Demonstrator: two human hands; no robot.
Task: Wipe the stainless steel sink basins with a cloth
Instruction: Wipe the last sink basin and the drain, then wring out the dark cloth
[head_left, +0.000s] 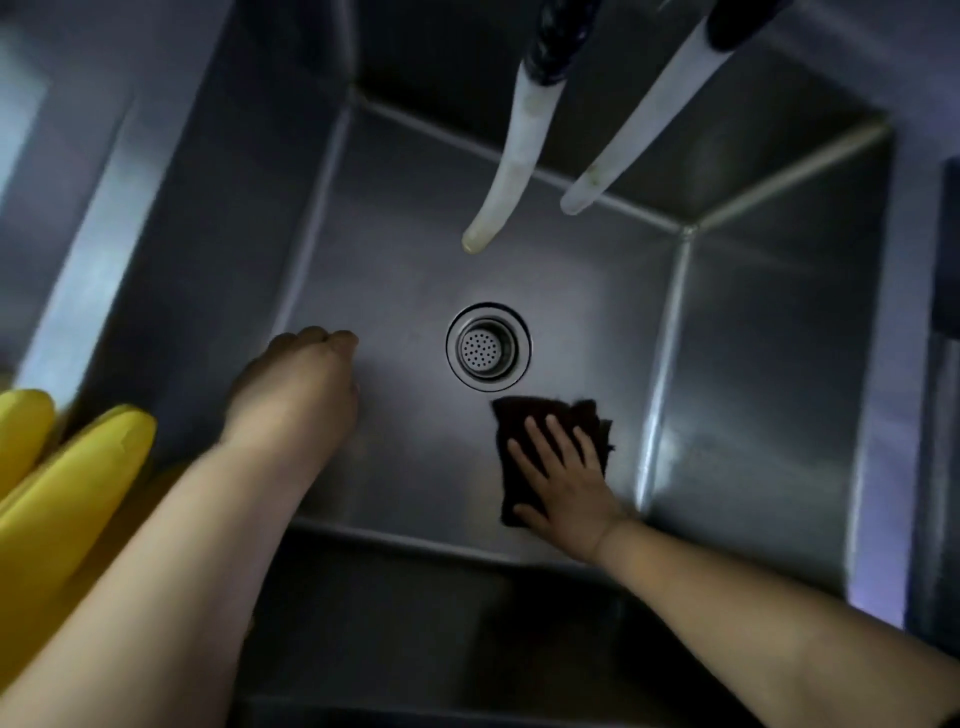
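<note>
Right hand (563, 488) fingers (558, 434) flat atop cloth (524, 415).

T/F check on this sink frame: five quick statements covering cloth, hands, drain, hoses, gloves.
1. The right hand presses the dark brown cloth flat on the stainless steel sink basin floor. True.
2. The cloth covers the round perforated drain strainer. False: it lies beside the drain, nearer the person, and the strainer is uncovered.
3. The left hand holds a sponge. False: its fingers are curled and no sponge shows.
4. Two pale flexible faucet hoses hang over the basin. True.
5. The yellow rubber gloves are worn. False: both hands are bare.
</note>
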